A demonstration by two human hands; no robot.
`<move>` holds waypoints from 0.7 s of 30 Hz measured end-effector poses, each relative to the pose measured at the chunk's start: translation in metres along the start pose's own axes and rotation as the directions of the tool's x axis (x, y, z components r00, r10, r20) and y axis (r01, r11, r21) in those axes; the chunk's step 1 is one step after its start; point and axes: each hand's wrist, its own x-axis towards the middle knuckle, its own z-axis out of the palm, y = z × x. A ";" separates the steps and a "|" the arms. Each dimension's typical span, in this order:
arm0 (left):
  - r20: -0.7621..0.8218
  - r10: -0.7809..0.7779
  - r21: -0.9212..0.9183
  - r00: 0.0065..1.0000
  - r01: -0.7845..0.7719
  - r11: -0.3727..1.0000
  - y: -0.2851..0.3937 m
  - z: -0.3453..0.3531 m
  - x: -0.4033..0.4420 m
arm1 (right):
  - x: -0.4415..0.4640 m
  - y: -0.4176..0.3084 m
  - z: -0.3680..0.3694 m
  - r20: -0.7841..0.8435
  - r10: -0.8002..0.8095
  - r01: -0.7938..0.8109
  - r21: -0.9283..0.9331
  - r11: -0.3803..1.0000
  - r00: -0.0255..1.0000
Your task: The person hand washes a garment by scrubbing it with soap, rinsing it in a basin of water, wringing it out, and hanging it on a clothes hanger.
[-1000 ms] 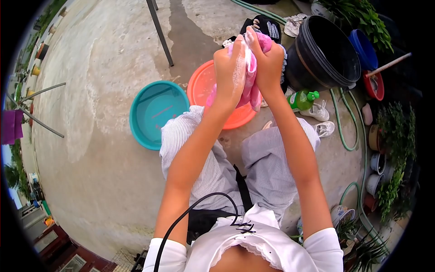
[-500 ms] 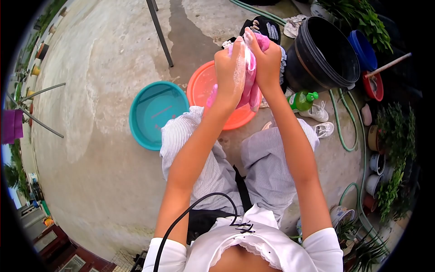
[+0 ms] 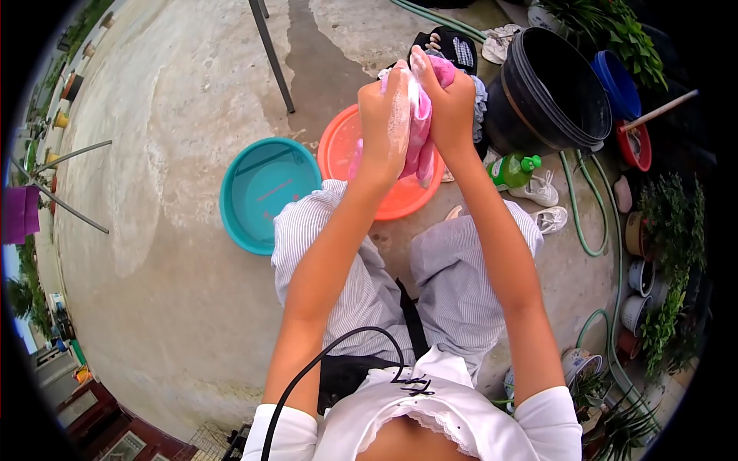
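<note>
Both hands grip a pink, soapy piece of cloth (image 3: pixel 419 142), its kind of garment not clear, held bunched above the orange basin (image 3: pixel 336 150). My left hand (image 3: pixel 384 123) is closed on one side of the cloth, with white suds along the thumb and wrist. Beside it my right hand (image 3: pixel 452 107) is closed on the other side, thumb upward. Folds of the cloth hang between the wrists toward the basin. The hands and cloth hide much of the basin's inside.
A teal basin (image 3: pixel 269 244) with water stands left of the orange one. To the right are a large black bucket (image 3: pixel 515 100), a green bottle (image 3: pixel 507 170), white shoes (image 3: pixel 550 220) and a green hose (image 3: pixel 592 230). Dark clothes (image 3: pixel 453 48) lie behind the hands.
My left hand has shifted slightly left and down, and the cloth's folds have moved a little between the hands. Both hands keep their grip.
</note>
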 end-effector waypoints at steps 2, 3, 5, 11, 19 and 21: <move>0.025 0.049 0.075 0.998 -0.050 0.996 -0.002 -0.001 0.000 | 0.002 0.009 0.000 -0.025 -0.002 0.003 0.030 1.000 1.000; 0.033 0.052 0.053 0.998 -0.054 0.997 -0.002 -0.002 0.001 | -0.001 0.004 0.000 -0.031 -0.027 0.026 -0.022 0.999 0.999; 0.037 0.080 0.014 0.996 -0.080 0.997 0.000 -0.007 0.006 | -0.014 -0.013 0.004 -0.034 -0.078 0.074 -0.121 0.990 0.996; 0.045 0.070 -0.086 0.997 -0.066 0.994 -0.001 -0.016 0.016 | -0.035 -0.016 0.011 0.130 -0.328 0.351 -0.255 0.901 0.936; 0.032 0.058 0.069 0.998 -0.060 0.996 -0.004 0.002 0.000 | 0.000 -0.004 -0.002 -0.063 -0.024 0.024 -0.004 1.000 0.998; 0.007 0.012 0.013 1.000 -0.012 1.000 0.002 0.001 0.002 | -0.010 -0.012 0.002 -0.059 -0.085 0.080 -0.078 0.994 0.995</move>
